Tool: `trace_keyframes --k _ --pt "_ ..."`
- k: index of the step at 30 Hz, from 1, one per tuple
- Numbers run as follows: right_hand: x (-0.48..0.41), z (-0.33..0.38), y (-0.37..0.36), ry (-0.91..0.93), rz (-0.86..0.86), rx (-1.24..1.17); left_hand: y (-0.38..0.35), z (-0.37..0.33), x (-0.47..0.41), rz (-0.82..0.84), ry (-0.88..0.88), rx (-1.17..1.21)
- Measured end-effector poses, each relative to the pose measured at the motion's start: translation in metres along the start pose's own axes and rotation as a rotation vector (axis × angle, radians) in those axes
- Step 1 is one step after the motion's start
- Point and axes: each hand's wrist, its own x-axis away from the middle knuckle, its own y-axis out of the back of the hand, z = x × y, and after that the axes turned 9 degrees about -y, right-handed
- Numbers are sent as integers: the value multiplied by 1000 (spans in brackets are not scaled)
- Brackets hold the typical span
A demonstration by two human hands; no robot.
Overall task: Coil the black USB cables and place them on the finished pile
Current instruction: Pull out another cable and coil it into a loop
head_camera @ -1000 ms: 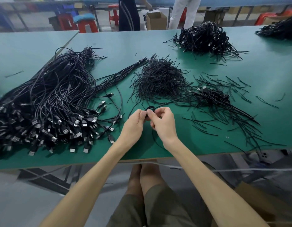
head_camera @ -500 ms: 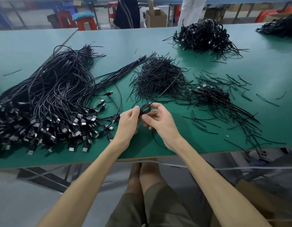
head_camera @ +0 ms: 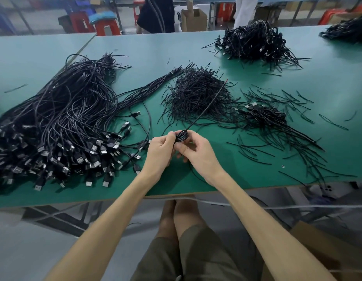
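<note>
A small coil of black USB cable (head_camera: 181,136) is held between my two hands above the green table (head_camera: 226,175). My left hand (head_camera: 160,153) pinches the coil's left side. My right hand (head_camera: 197,154) holds it from the right and below with curled fingers. The cable's free tail (head_camera: 206,107) sticks up and away to the right, ending in a red tip. A big heap of uncoiled black USB cables (head_camera: 60,126) lies at the left. A small pile of coiled cables (head_camera: 264,115) sits to the right.
A mound of short black ties (head_camera: 198,94) lies behind my hands, with loose ties (head_camera: 287,147) scattered at the right. Another pile of cables (head_camera: 255,42) sits at the back, and one more at the far right corner (head_camera: 348,29). People, stools and boxes stand beyond the table.
The coil has grown tighter between my hands, and the loose tail has lifted off the table and swung up, now pointing away to the right.
</note>
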Motion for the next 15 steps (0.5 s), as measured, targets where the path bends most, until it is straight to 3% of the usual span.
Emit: trace_keyframes --k 15 --pt "8 3 -7 40 -160 193 1 1 0 -24 18 -10"
